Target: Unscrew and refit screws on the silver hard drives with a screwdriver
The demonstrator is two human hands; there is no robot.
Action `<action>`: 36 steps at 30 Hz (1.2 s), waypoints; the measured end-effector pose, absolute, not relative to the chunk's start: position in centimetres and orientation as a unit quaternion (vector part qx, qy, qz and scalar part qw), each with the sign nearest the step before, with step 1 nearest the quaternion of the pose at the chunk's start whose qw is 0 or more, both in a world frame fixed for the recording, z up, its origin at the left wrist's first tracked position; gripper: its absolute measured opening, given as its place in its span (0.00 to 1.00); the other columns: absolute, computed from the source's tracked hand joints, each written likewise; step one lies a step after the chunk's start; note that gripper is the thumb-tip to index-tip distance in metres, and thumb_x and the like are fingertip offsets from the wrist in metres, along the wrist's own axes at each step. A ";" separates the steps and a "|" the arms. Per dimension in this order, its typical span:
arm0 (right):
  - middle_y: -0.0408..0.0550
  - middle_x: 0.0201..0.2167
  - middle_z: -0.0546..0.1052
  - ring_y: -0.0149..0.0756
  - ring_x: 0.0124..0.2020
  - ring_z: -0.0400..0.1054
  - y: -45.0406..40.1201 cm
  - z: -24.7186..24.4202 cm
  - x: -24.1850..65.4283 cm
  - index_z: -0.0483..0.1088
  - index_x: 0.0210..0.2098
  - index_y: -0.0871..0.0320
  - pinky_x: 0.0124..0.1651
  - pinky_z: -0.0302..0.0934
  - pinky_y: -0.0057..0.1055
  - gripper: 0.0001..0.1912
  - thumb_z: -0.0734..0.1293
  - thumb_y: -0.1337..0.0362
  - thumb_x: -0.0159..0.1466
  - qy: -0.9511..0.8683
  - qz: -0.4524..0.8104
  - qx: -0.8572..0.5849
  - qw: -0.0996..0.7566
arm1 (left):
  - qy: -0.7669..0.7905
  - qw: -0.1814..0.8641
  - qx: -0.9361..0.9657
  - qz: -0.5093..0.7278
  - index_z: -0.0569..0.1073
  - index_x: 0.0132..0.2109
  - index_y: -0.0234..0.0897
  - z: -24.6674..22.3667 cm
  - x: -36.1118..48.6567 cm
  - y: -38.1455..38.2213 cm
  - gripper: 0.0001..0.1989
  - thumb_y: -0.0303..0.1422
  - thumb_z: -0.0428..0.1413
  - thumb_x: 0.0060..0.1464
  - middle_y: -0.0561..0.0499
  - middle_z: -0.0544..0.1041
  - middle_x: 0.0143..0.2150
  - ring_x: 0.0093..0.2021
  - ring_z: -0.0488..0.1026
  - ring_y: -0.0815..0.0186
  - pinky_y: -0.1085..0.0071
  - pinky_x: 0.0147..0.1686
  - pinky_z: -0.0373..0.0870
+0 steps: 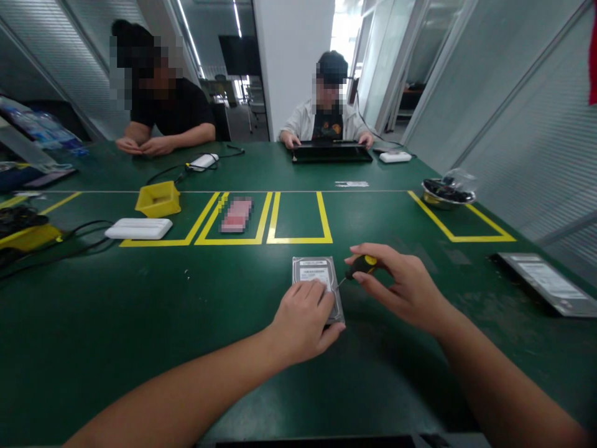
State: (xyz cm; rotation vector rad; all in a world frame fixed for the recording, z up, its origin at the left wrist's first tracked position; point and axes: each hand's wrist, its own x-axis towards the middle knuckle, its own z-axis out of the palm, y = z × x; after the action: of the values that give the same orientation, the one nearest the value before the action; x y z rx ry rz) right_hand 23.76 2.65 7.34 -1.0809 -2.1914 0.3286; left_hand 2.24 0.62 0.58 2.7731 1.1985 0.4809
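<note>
A hard drive (313,271) lies label side up on the green table in front of me. My left hand (303,317) grips it from above, fingers across the label and thumb along the near right edge. Between the thumb and fingers of my right hand (401,283) is a screwdriver (358,267) with a black and yellow handle. Its thin shaft slants down to the left, and the tip meets the drive's right side. My left fingers cover the drive's lower part, so whether a screw sits under the tip cannot be seen.
Yellow tape (298,240) marks boxes beyond the drive. A yellow bin (158,199) and white power strip (138,228) stand left. Right are a bowl of dark parts (448,191) and a labelled metal unit (545,280). Across sit two people, one holding a black panel (332,152).
</note>
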 end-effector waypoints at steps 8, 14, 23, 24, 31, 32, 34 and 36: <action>0.52 0.46 0.77 0.38 0.43 0.72 4.1 10.6 22.3 0.71 0.52 0.56 0.46 0.67 0.33 0.15 0.64 0.60 0.68 -0.880 0.098 -0.389 0.254 | 0.388 0.045 0.904 0.176 0.70 0.48 0.35 0.4 2.0 0.7 0.20 0.45 0.57 0.55 0.41 0.72 0.49 0.51 0.69 0.50 0.52 0.51 0.66; 0.49 0.39 0.77 0.36 0.39 0.71 4.8 12.3 22.0 0.75 0.48 0.56 0.41 0.64 0.31 0.12 0.64 0.62 0.67 -0.896 0.054 -0.387 0.212 | 0.386 0.048 0.904 0.176 0.70 0.49 0.35 0.2 2.3 0.9 0.20 0.44 0.57 0.55 0.41 0.72 0.50 0.51 0.68 0.50 0.52 0.52 0.66; 0.42 0.32 0.78 0.32 0.29 0.70 4.9 12.8 23.7 0.75 0.43 0.54 0.31 0.60 0.28 0.08 0.66 0.66 0.64 -0.885 0.085 -0.411 0.204 | 0.382 0.052 0.907 0.169 0.70 0.50 0.34 -0.2 2.7 1.4 0.21 0.44 0.56 0.57 0.40 0.72 0.52 0.53 0.68 0.49 0.51 0.53 0.66; 0.42 0.32 0.78 0.33 0.30 0.71 5.0 12.8 23.9 0.75 0.43 0.54 0.32 0.61 0.28 0.09 0.66 0.67 0.63 -0.887 0.088 -0.406 0.204 | 0.381 0.053 0.907 0.170 0.70 0.51 0.34 -0.3 2.7 1.4 0.21 0.44 0.56 0.57 0.40 0.71 0.53 0.53 0.68 0.49 0.51 0.53 0.66; 0.43 0.33 0.79 0.36 0.30 0.72 5.2 12.9 24.7 0.75 0.43 0.51 0.32 0.63 0.30 0.12 0.64 0.70 0.62 -0.898 0.095 -0.375 0.212 | 0.378 0.055 0.907 0.180 0.70 0.52 0.34 -0.6 2.6 1.6 0.21 0.44 0.55 0.57 0.39 0.71 0.54 0.55 0.67 0.49 0.50 0.54 0.66; 0.43 0.33 0.79 0.36 0.30 0.72 5.2 12.9 24.8 0.75 0.43 0.51 0.32 0.63 0.30 0.13 0.64 0.70 0.62 -0.900 0.097 -0.370 0.210 | 0.378 0.056 0.907 0.179 0.70 0.52 0.34 -0.6 2.6 1.6 0.21 0.44 0.55 0.57 0.39 0.71 0.54 0.55 0.67 0.49 0.50 0.54 0.66; 0.43 0.33 0.79 0.35 0.30 0.72 5.2 13.0 24.9 0.75 0.43 0.51 0.32 0.63 0.30 0.13 0.63 0.71 0.62 -0.904 0.104 -0.362 0.203 | 0.379 0.057 0.907 0.175 0.70 0.53 0.34 -0.7 2.6 1.6 0.22 0.44 0.55 0.58 0.40 0.71 0.55 0.56 0.67 0.49 0.50 0.55 0.65; 0.43 0.34 0.79 0.34 0.31 0.72 5.2 13.0 25.0 0.74 0.43 0.52 0.34 0.63 0.30 0.13 0.63 0.71 0.63 -0.906 0.110 -0.356 0.201 | 0.381 0.058 0.907 0.172 0.70 0.53 0.34 -0.8 2.6 1.6 0.22 0.44 0.55 0.57 0.39 0.71 0.55 0.56 0.67 0.48 0.50 0.55 0.65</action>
State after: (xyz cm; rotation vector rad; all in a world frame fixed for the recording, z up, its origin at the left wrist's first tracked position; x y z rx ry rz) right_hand 24.98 5.18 12.97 -0.9943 -2.5316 0.3072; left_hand 2.59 1.61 -0.75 2.7484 1.1540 0.5220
